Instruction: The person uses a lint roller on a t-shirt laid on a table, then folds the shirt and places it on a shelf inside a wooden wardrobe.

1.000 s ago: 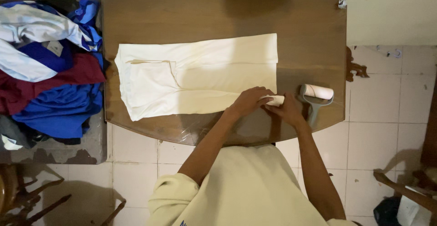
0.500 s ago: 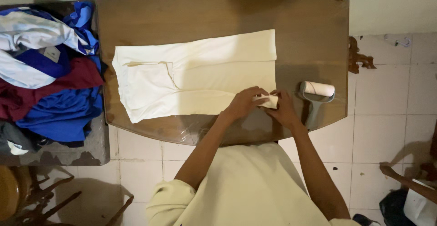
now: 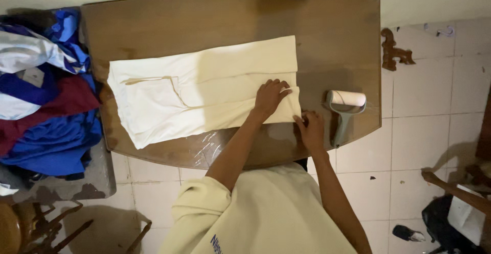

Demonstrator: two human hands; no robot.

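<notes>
In the head view, a cream garment point(image 3: 204, 93) lies folded flat on a brown wooden table point(image 3: 230, 18), stretching from the table's left part to just past its middle. The left hand point(image 3: 270, 96) rests palm down on the garment's right end, fingers spread and released, pressing the cloth rather than gripping it. The right hand point(image 3: 310, 129) sits just beside the garment's lower right corner, near the table's front edge; its fingers are curled at the corner of the cloth, but whether they pinch it cannot be told. A lint roller point(image 3: 345, 108) with a grey handle and white roll lies on the table just to the right of the right hand, not touched by it. A sheet of clear plastic point(image 3: 209, 144) shows on the table below the garment's front edge. Left of the table, a pile of blue, red and white clothes point(image 3: 43, 95) is heaped. The person wears a cream top point(image 3: 266, 213). The floor point(image 3: 424, 131) to the right of the table is pale tile.
</notes>
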